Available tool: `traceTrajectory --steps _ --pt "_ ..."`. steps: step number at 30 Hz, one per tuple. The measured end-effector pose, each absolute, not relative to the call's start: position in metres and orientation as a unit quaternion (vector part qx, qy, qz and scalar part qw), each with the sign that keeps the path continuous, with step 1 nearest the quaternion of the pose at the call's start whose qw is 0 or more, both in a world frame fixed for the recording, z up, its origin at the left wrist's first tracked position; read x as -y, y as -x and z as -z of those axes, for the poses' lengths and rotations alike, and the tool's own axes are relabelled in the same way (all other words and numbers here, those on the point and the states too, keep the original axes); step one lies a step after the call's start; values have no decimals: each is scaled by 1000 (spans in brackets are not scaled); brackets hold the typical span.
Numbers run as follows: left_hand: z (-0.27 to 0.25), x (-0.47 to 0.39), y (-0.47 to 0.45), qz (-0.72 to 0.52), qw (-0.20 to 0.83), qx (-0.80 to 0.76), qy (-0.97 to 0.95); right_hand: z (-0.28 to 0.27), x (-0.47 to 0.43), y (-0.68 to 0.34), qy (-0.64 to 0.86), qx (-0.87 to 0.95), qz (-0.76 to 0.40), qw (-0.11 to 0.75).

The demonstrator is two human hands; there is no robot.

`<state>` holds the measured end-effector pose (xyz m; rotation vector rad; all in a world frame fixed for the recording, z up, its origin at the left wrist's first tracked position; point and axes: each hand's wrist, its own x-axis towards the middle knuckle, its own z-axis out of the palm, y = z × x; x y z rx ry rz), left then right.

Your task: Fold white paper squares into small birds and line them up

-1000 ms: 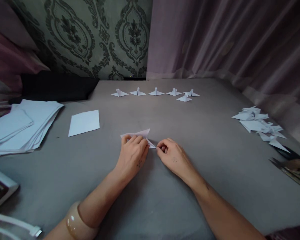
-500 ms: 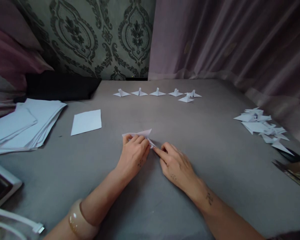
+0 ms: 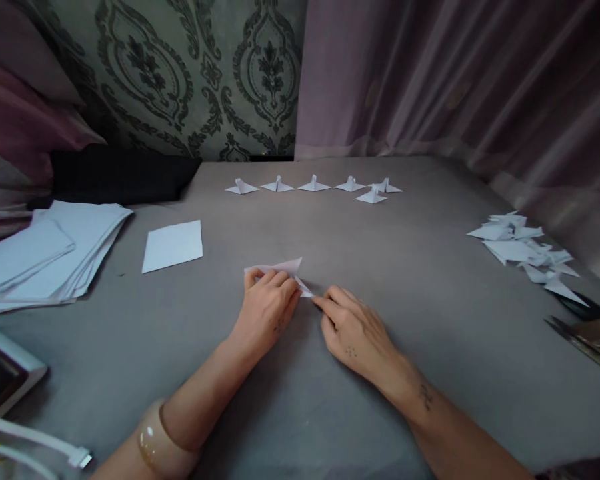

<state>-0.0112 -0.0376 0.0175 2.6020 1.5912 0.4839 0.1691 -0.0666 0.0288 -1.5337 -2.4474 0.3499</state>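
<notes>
The folded paper [image 3: 291, 267] lies around the middle of the worktop [image 3: 280, 227], well apart from the far edge and from the right edge. Its pale upper flap shows beyond the left knuckles; a narrow point emerges at the thumb side, directed right.

Left hand [image 3: 267, 303]: forearm enters from the near side, left of centre, and slants away and to the right. Back of the hand faces up, wrist nearly straight, knuckles raised. Fingers are bent down over the folded paper, grasping it against the surface; the fingertips are hidden beneath. A glossy bangle [image 3: 163, 443] sits on the forearm.

Right hand [image 3: 355, 327]: forearm enters from the near right and slants away and to the left. Back of the hand is up, low over the worktop. The index finger is extended, its tip at the narrow point of the folded paper, apparently touching it; the other fingers are curled under. Whether the thumb pinches from below cannot be told.

A square sheet [image 3: 173, 247] lies left of the hands, with a stack of sheets [image 3: 90, 247] further left. Six paper birds [image 3: 314, 184] stand near the far edge. A heap of folded pieces [image 3: 505, 251] lies beside the right edge.
</notes>
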Motion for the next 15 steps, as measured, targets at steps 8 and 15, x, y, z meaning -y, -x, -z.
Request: traceTrajectory --steps 8,15 --pt "-17 38 11 -170 25 -513 -841 -25 69 -161 487 835 -136 217" --pt "-14 38 12 -166 27 -515 -841 -22 74 -149 479 853 -108 177"
